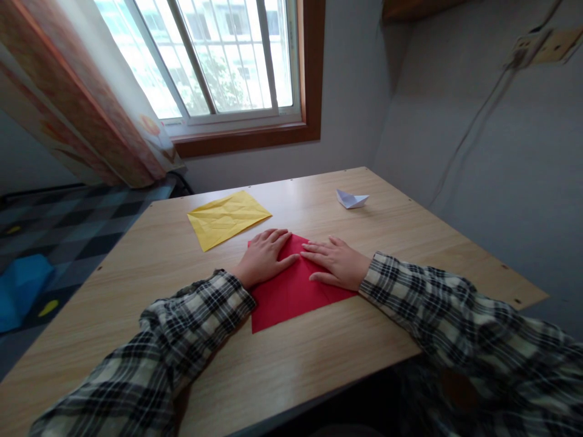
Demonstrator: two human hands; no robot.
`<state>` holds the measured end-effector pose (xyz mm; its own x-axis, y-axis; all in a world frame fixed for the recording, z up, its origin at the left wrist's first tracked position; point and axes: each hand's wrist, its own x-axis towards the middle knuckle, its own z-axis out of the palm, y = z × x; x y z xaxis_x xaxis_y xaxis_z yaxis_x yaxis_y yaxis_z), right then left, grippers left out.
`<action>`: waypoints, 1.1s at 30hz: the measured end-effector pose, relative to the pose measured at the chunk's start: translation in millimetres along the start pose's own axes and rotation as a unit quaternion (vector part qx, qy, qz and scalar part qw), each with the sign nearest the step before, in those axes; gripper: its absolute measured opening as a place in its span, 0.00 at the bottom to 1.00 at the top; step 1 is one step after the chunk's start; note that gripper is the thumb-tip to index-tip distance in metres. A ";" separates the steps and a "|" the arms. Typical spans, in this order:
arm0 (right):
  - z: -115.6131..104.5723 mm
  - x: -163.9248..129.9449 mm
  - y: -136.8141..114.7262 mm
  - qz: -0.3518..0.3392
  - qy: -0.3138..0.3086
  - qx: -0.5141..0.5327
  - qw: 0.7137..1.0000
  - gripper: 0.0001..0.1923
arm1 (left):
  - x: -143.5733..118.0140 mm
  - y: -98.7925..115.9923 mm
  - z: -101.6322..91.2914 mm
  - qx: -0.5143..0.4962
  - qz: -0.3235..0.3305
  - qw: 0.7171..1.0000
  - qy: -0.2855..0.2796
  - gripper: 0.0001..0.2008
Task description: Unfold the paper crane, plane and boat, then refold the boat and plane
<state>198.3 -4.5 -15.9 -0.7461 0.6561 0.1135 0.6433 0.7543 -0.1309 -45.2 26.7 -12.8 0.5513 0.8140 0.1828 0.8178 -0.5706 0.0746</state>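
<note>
Red paper [291, 291] pressed flat at the near middle of the wooden table [410, 237].
It is held down by the left hand [265, 256] and right hand [336, 262], fingers spread; uneven pressure could let it slide, skewing the crease.

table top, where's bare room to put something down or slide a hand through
Bare wood lies along the near edge of the table, on the left below the yellow paper, and between the red paper and the white paper boat. Crowded at centre, where both hands press the red paper.
</note>
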 end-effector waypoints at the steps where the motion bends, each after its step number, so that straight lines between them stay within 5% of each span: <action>1: -1.1 0.0 0.5 0.000 -0.004 0.004 1.000 0.31 | -0.1 0.3 -0.2 -0.001 0.000 1.000 0.000 0.33; 11: -4.9 0.4 0.5 0.001 0.002 -0.006 1.000 0.29 | -1.5 1.8 -2.0 0.007 0.017 1.000 0.005 0.29; 21: -6.5 0.7 -0.1 -0.012 0.030 -0.020 0.999 0.27 | 1.6 1.5 -1.6 -0.030 0.139 0.990 0.013 0.18; 33: -7.8 0.3 0.6 -0.005 0.024 -0.013 1.000 0.26 | -1.2 0.6 3.4 -0.008 0.071 0.997 0.004 0.23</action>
<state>199.8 -3.7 -8.2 -0.7438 0.6485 0.1620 0.6406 0.7608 -0.1043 -44.8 25.7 -16.4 0.6602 0.7240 0.1998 0.7286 -0.6820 0.0640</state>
